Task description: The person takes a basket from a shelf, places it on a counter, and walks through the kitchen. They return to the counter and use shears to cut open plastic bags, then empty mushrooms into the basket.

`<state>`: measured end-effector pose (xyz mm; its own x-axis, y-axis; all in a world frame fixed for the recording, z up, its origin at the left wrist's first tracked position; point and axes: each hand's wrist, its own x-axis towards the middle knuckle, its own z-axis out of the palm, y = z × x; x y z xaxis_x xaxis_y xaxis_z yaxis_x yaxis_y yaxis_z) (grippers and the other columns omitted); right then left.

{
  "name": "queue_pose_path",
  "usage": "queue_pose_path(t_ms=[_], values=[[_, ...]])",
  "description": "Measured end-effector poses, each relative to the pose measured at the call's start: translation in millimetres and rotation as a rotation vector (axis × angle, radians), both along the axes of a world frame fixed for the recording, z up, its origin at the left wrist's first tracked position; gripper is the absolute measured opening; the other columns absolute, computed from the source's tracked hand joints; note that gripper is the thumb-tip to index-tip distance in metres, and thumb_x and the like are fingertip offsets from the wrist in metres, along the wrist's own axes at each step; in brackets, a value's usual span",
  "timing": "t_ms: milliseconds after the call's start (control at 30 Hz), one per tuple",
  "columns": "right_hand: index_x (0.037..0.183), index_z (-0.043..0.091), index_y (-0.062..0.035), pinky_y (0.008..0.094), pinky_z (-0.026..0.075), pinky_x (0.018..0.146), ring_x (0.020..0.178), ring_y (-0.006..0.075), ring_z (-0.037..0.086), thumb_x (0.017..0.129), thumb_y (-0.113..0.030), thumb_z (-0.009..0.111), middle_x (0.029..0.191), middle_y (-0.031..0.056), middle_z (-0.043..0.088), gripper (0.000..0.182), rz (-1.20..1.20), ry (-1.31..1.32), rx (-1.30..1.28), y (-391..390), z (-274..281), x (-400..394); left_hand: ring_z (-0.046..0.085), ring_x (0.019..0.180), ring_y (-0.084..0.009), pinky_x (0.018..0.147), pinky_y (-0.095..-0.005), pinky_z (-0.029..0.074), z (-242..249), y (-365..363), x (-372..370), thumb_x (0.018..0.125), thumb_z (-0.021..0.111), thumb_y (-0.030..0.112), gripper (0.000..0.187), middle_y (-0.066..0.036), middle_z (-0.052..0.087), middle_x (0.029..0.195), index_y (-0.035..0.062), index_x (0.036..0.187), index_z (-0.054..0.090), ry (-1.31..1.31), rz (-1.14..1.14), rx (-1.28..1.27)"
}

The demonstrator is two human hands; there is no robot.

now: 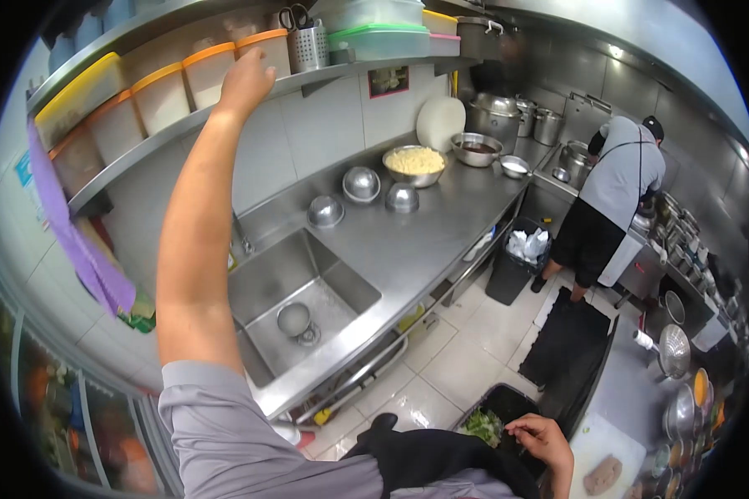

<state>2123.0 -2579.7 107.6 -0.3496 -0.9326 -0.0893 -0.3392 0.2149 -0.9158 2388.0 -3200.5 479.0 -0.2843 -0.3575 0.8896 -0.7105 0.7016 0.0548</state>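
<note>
- The left hand (245,81) is stretched up to the upper centre-left of the frame, fingers loosely extended and lying against the front of a white tub with an orange lid (264,50) on the long steel wall shelf (141,145); whether the fingers have closed on it cannot be told.
- Just left of that tub along the shelf stands a second orange-lidded white tub (206,73), then further tubs, with a yellow-lidded translucent box (79,96) towards the upper left.
- Right of the hand, a perforated steel holder with black-handled scissors (306,41) stands on the shelf, beside a green-lidded clear container (380,40).
- The right hand (545,441) is low in the lower right of the frame, fingers curled and pinched together at the edge of a black bin holding green leaves (487,424); what, if anything, it grips is too small to tell.
- A purple cloth (75,233) hangs at the left edge.
- In the centre lies a stainless steel sink basin (308,291) with a small round steel bowl (294,318) in it.
- On the steel counter (424,241) behind it three upturned steel bowls (362,183) sit near a large steel bowl of pale yellow food (414,164).
- At the upper right, another person in a grey shirt and black shorts (612,200) stands with their back turned at a cooking range, near a black bin lined with white bags (520,258).
</note>
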Motion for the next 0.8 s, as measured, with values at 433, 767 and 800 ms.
queue_pose_path(t_ms=[433,767,800], values=[[0.101,0.069,0.001,0.0333,0.05,0.082,0.092,0.0266,0.066,0.09,-0.002,0.061,0.097,0.0158,0.07,0.014,-0.191,0.198,0.129,-192,34,58,0.069,0.074,-0.0159,0.057,-0.0287,0.057,115,-228,-82,0.086,0.059,0.015,0.05,-0.015,0.069,0.096,0.0003,0.133,0.05,0.408,-0.338,0.369],[0.109,0.067,0.0015,0.0315,0.048,0.087,0.098,0.0214,0.062,0.093,-0.008,0.058,0.104,0.0114,0.068,0.02,-0.245,0.143,0.132,-200,-57,41,0.064,0.058,-0.0135,0.048,-0.0267,0.052,138,-294,-130,0.086,0.058,0.008,0.07,-0.014,0.07,0.091,0.0198,0.15,0.031,0.477,-0.386,0.491],[0.109,0.067,0.0015,0.0315,0.048,0.087,0.098,0.0214,0.062,0.093,-0.008,0.058,0.104,0.0114,0.068,0.02,-0.248,0.141,0.135,-197,-76,38,0.063,0.057,-0.0129,0.048,-0.0266,0.051,140,-297,-130,0.086,0.057,0.008,0.07,-0.013,0.07,0.089,0.0209,0.15,0.031,0.435,-0.369,0.494]])
